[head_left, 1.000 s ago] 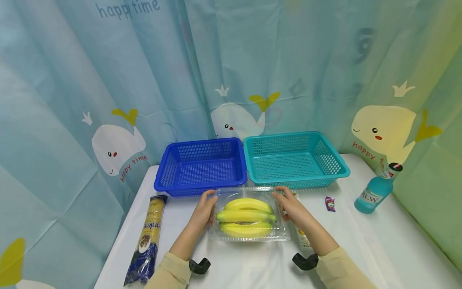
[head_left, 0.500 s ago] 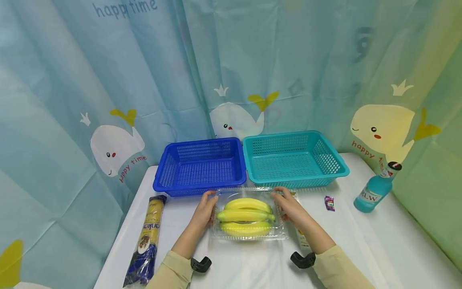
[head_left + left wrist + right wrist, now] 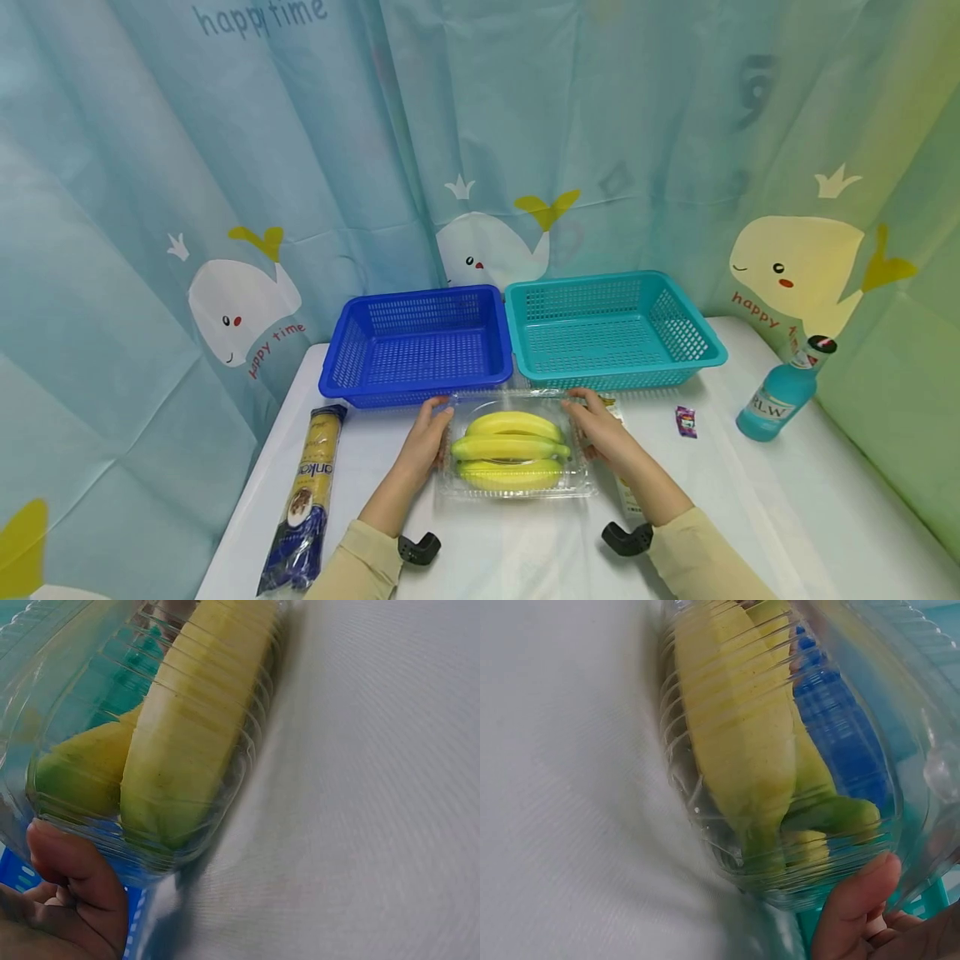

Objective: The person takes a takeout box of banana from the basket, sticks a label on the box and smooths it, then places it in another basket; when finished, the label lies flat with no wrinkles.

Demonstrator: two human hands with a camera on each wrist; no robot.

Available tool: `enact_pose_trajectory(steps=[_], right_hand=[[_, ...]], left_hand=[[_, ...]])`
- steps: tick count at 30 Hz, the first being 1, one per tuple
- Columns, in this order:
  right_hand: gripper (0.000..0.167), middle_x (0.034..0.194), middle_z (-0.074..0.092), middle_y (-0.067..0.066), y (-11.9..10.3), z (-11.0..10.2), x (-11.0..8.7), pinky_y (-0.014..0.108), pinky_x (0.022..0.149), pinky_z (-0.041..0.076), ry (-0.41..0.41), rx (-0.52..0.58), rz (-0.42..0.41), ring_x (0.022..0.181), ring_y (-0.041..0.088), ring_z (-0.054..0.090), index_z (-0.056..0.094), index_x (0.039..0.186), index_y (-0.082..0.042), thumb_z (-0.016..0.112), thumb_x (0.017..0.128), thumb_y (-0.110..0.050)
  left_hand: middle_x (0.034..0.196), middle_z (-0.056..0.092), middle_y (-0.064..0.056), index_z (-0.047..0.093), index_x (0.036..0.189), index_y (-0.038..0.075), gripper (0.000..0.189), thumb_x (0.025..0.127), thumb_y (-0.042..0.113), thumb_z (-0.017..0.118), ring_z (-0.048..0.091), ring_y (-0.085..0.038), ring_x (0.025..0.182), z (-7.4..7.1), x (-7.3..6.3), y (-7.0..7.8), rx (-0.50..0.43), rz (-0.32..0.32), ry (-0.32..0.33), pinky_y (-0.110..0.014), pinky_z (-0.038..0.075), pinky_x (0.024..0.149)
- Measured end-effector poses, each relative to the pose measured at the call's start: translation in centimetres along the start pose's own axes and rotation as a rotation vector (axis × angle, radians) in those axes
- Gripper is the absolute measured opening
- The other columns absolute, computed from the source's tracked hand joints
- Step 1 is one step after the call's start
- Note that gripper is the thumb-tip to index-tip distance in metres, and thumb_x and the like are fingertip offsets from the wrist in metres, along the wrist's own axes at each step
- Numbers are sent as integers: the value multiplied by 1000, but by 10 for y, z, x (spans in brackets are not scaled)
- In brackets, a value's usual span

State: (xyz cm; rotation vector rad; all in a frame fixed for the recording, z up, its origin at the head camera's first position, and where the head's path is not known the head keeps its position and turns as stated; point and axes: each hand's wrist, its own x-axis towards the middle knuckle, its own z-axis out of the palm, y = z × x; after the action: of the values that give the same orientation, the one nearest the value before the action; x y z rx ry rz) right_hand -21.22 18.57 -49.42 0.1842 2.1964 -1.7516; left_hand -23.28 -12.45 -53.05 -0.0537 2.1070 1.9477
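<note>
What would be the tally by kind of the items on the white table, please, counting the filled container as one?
Rectangular baskets: 2 (dark-blue plastic basket, teal plastic basket)
Clear plastic container of yellow bananas: 1
Turquoise dark-capped bottle: 1
Long yellow-and-blue packet: 1
Small purple packet: 1
White printed pack, partly hidden: 1
Total: 7
</note>
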Motion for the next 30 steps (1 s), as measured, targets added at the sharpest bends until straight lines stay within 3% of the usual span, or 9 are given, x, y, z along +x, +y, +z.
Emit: enact_pose_trajectory(steps=[3,8,11,14,17,21,24,27,30], right_hand=[[62,138,36,19,5,-1,5,29,47,42,1,9,3,65,16,34,23,152,-21,46,102,-49],[65,122,39,18,6,-2,5,29,47,41,14,-31,-9,66,16,34,24,151,-19,47,100,-52],[66,134,37,20,6,-4,5,29,49,43,9,-46,-14,68,17,37,23,151,-18,47,100,-53],[67,146,33,21,5,-5,4,30,51,46,-1,-63,-11,70,18,40,23,152,-19,47,100,-54],[68,144,37,23,5,-8,3,33,53,52,-3,-122,-33,76,19,47,24,153,-18,47,100,-55],[69,103,56,21,4,-13,2,40,57,58,-18,-187,-77,77,23,53,23,154,-16,46,101,-53],[69,77,53,12,4,-19,-2,44,61,59,-49,-218,-110,70,24,55,20,155,-14,45,102,-50],[68,78,56,9,3,-26,-7,45,64,59,-60,-249,-134,70,24,58,21,156,-13,46,103,-48],[66,86,59,14,2,-32,-12,44,65,58,-58,-272,-153,71,24,59,22,155,-13,47,103,-44]], left_hand=[[57,37,5,37,146,25,55,99,50,51,35,-9,44,0,0,-1,3,-4,5,-22,35,36],[60,37,5,37,147,27,57,98,52,52,35,-8,44,1,1,-1,13,1,8,-21,34,37],[64,39,2,38,147,28,57,97,54,51,35,-8,44,1,1,-1,41,1,13,-21,34,37],[77,48,-3,38,147,29,56,99,54,49,35,-10,44,0,0,0,128,9,33,-22,36,38],[95,58,-8,39,147,27,53,101,52,46,42,-15,48,0,-3,4,255,32,58,-29,43,41],[121,60,-11,40,148,18,56,102,50,44,64,-25,85,-2,-11,13,465,130,113,-44,57,72],[141,49,-14,41,149,15,59,102,49,45,57,-34,122,-3,-20,21,608,206,165,-54,49,100],[154,37,-13,42,150,17,58,101,48,48,45,-39,137,-4,-30,27,716,252,181,-59,41,110],[158,34,-11,45,148,18,54,102,45,49,38,-39,143,-2,-42,35,816,321,162,-59,36,113]])
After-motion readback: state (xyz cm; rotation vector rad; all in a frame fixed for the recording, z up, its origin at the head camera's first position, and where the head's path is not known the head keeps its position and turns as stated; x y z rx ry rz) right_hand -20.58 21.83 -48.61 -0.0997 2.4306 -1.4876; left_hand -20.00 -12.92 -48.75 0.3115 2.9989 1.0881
